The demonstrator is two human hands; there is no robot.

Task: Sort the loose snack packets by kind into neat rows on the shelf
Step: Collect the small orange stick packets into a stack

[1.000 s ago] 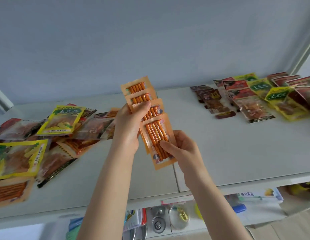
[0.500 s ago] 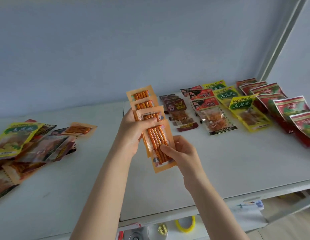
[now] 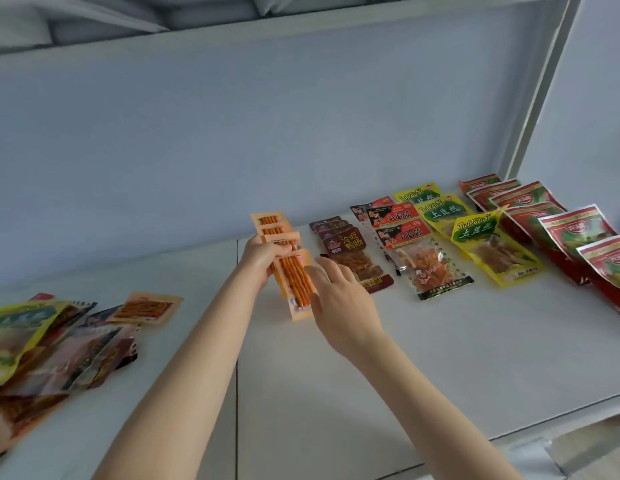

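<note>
I see the fan of orange packets (image 3: 294, 282) over the shelf (image 3: 440, 358), toward its back edge and just left of the brown row (image 3: 343, 242). The left hand (image 3: 260, 258) pinches the fan, thumb across the front, fingers hidden behind it. The right hand (image 3: 343, 303) covers the front packet's lower right corner, fingers straight and spread. I cannot tell whether it touches. The loose pile (image 3: 59, 341) is cut off at the shelf's left edge.

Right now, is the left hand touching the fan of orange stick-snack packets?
Touching. The head view shows the left hand gripping the fan of orange stick-snack packets, thumb curled over their fronts.
</note>
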